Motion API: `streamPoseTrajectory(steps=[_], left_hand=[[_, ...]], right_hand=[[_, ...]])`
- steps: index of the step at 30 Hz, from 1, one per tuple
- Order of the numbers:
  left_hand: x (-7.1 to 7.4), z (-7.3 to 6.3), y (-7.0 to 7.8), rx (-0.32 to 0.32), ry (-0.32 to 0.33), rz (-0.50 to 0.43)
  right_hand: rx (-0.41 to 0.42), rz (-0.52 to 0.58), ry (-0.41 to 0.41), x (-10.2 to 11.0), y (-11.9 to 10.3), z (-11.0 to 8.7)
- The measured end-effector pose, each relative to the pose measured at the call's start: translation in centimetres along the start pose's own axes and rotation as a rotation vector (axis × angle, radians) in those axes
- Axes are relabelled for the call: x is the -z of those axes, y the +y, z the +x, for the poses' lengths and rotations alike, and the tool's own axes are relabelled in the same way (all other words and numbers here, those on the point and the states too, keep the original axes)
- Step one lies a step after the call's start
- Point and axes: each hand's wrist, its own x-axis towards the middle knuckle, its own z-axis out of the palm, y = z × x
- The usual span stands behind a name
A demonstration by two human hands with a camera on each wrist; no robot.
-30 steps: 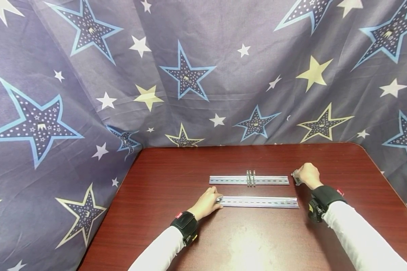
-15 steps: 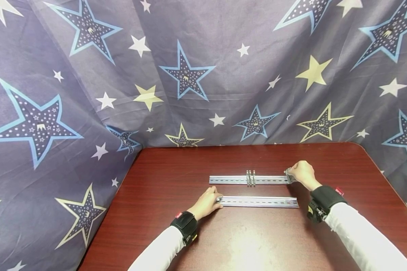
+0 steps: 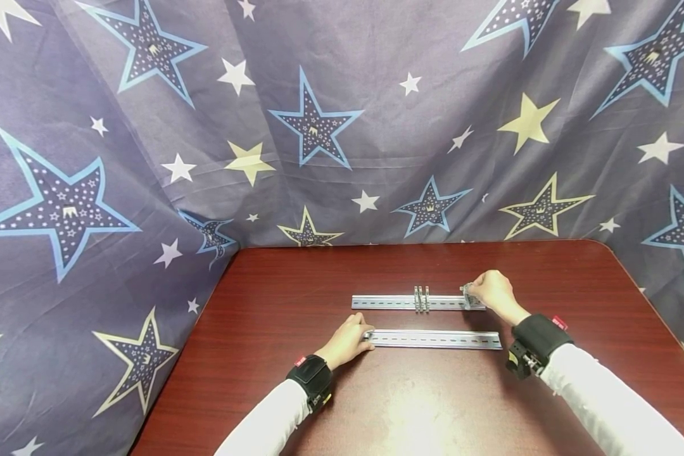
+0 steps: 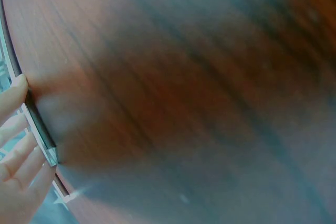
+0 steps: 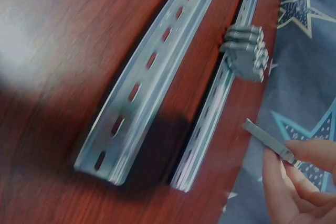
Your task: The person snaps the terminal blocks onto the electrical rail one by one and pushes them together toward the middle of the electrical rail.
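Observation:
My right hand (image 3: pixel 494 294) pinches a thin grey terminal block (image 5: pixel 268 139) between thumb and fingers. In the head view that block overlaps the right end of the far DIN rail (image 3: pixel 384 303); the right wrist view has it apart from the rail. Several similar terminal blocks (image 3: pixel 422 300) stand in a row near the middle of the far rail. Closer to me lies a second silver slotted DIN rail (image 3: pixel 436 339), carrying no blocks on its visible length. My left hand (image 3: pixel 346 340) grips its left end, fingers and thumb on the long edges, hiding that end.
Both rails lie roughly parallel on a reddish-brown wooden table (image 3: pixel 296 278). A grey star-patterned cloth (image 3: pixel 370 164) hangs behind the table and along its sides. Light glares off the tabletop in front of the near rail.
My right hand has moved left with the terminal block, from beyond the far rail's right end to over that end. The left hand and both rails have stayed put.

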Motion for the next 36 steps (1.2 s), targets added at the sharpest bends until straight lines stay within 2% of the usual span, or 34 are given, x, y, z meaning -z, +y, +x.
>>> streamPoseTrajectory(steps=[13, 25, 36], left_hand=[[-0.1, 0.0, -0.1, 0.004, 0.004, -0.004], [-0.2, 0.0, -0.3, -0.007, 0.01, 0.0], [0.0, 0.0, -0.1, 0.016, 0.003, -0.003]], right_hand=[[0.039, 0.038, -0.041, -1.7, -2.7, -0.7], [0.011, 0.08, -0.076, -4.2, -4.4, -1.6], [0.034, 0.14, -0.084, -6.2, -5.8, -2.7]])
